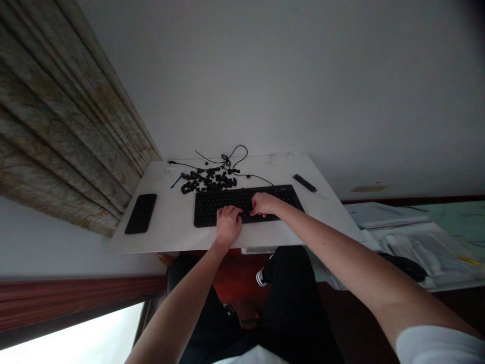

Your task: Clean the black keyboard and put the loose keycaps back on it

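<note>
Left grip [229, 222] lay loose on the keyboard [206, 206]; whether right grip [262, 204] pinched anything, I couldn't tell; bumps could've scattered black keys [215, 181] beyond them.

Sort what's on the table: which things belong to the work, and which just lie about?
In the work: black keyboard, left hand and right hand at it; its cable; probably the loose black keycaps.

Lying about: dark phone; dark strip; blue stick, though possibly a tool.

Keycaps [208, 180] behind the keyboard [244, 197]
</note>
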Tool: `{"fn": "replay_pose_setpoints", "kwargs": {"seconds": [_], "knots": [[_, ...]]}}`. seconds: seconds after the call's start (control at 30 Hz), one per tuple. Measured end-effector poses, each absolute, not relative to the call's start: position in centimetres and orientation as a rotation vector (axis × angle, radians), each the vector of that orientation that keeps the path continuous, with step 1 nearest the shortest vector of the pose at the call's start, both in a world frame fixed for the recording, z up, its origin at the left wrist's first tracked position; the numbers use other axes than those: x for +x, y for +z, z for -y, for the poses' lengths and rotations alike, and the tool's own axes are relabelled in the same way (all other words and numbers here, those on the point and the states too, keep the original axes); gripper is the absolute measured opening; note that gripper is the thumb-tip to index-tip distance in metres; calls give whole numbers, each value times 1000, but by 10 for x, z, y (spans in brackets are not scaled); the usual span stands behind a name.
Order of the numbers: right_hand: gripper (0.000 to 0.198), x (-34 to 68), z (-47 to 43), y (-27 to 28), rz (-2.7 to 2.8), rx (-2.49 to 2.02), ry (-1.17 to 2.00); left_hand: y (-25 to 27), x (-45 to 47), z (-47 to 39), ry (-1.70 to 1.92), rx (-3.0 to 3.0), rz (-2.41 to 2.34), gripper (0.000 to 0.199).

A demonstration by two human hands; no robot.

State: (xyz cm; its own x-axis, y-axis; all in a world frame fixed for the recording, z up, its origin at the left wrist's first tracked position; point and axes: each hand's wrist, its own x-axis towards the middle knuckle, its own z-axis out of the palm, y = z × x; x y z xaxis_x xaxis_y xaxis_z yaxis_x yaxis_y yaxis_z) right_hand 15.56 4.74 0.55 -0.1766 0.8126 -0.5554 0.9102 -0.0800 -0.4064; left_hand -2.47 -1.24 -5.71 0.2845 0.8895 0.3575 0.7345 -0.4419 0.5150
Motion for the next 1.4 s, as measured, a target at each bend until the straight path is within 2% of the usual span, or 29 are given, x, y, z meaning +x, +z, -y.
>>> {"fn": "replay_pose_setpoints", "kwargs": {"seconds": [0.2, 0.37, 0.43, 0.57, 0.83, 1.0, 1.27, 1.4], "knots": [[20, 156, -47, 9, -2039, 1878, -1136, -56, -25, 13, 951, 2294, -1471, 28], [9, 161, -24, -3, -2229, 2071, -1009, -55, -38, 16, 1251, 2179, -1427, 33], [6, 163, -7, -13, -2443, 2122, -885, -54, -54, 12, 1365, 2092, -1487, 34], [23, 167, 30, -38, -2780, 2156, -514, -54, -102, -5, 1420, 1990, -1627, 32], [30, 164, 52, -64, -2967, 2070, 4, -57, -150, -16, 1204, 1911, -1647, 31], [31, 162, 49, -63, -2942, 2075, -11, -59, -146, -15, 1226, 1865, -1665, 32], [34, 158, 43, -49, -2720, 2156, -328, -61, -151, -15, 1290, 1704, -1582, 33], [39, 154, 39, -46, -2667, 2189, -352, -60, -153, -13, 1282, 1683, -1563, 31]]}}
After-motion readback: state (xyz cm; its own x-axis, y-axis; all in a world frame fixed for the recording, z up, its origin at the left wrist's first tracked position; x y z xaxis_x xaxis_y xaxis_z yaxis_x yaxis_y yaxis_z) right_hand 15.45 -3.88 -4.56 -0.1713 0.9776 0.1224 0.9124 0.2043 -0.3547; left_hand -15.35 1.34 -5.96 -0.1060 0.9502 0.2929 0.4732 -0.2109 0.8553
